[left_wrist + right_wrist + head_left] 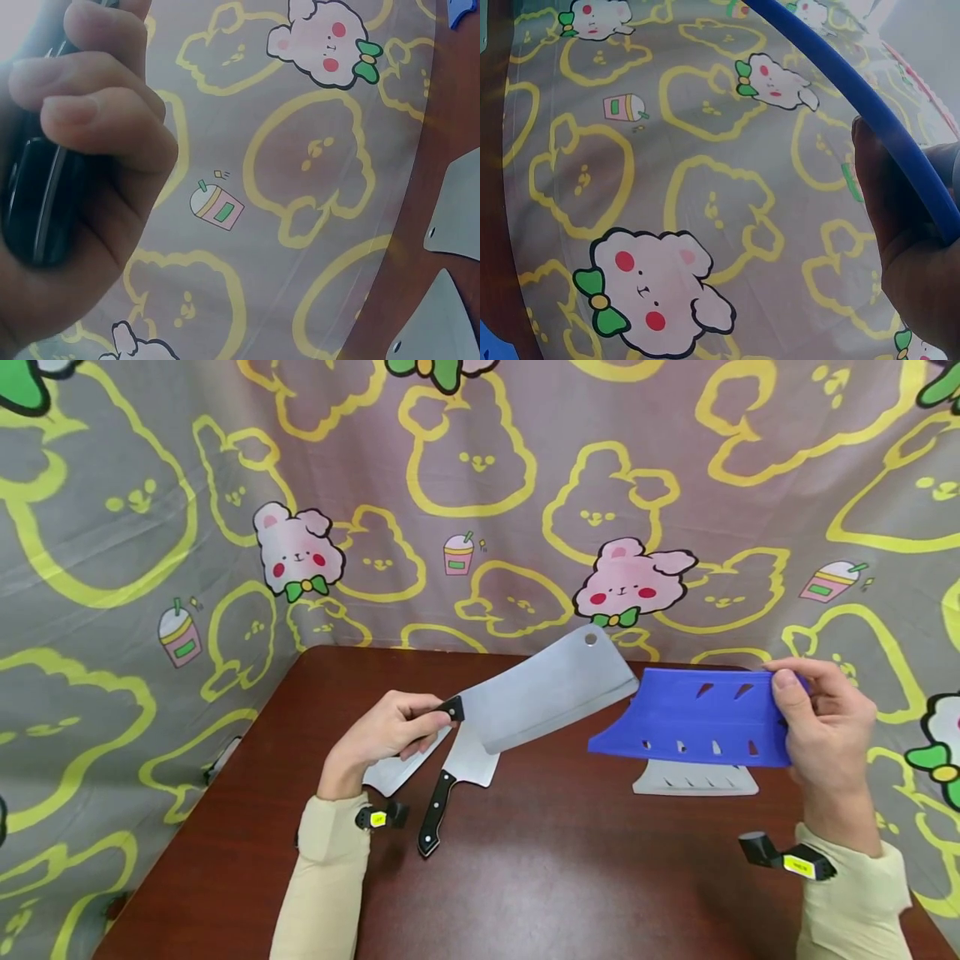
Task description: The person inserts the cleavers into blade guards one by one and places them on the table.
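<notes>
My left hand (397, 722) grips the black handle of a large cleaver (551, 689), its broad blade raised over the table and pointing right, with a round hole near the top corner. Under it lie a smaller cleaver (438, 810) with a riveted black handle and another blade (401, 768), partly covered by my hand. My right hand (828, 727) holds a blue slotted plastic piece (697, 714) by its right end, thumb in front; it looks like a blade cover. The cleaver's tip corner overlaps its left end in the head view. Below it rests a whitish slotted piece (693, 778), partly hidden.
All this is over a dark red-brown table (570, 877). Behind and at the sides hangs a patterned cloth (480, 577) with bear drawings, close along the table's back edge. A blue bit (493, 346) shows in the right wrist view's lower left corner.
</notes>
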Available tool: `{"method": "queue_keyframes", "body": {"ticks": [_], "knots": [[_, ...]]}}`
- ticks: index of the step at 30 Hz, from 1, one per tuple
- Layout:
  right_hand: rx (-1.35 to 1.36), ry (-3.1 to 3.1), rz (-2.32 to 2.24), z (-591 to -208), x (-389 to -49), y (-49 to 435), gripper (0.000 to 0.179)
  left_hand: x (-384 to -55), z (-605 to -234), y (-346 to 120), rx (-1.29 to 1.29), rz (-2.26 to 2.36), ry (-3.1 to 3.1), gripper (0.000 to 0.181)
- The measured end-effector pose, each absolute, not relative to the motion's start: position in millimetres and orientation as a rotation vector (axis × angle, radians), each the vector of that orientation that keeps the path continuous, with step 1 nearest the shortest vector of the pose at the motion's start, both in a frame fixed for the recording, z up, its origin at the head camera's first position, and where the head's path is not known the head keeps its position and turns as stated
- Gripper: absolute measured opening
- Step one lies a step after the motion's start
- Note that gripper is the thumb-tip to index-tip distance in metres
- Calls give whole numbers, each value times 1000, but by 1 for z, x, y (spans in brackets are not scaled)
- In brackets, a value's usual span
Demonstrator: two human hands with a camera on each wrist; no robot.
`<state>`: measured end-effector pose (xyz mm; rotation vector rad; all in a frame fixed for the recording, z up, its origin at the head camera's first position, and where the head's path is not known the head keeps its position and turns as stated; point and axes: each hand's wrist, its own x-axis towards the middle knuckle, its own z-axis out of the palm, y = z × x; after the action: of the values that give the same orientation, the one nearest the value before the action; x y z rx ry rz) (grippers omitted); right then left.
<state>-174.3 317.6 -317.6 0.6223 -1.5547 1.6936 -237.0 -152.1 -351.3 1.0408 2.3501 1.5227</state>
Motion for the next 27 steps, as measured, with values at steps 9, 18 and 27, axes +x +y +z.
{"method": "queue_keyframes", "body": {"ticks": [9,18,27], "knots": [[594,-1552,1662,-320,-177,314,17,-234,-347,-153,1057,1520,2386,18],[599,-1525,1664,-320,-176,312,17,-231,-345,-153,1062,1483,2394,18],[665,-1551,1612,-313,-167,311,15,-224,-342,-155,984,1429,2315,11]]}}
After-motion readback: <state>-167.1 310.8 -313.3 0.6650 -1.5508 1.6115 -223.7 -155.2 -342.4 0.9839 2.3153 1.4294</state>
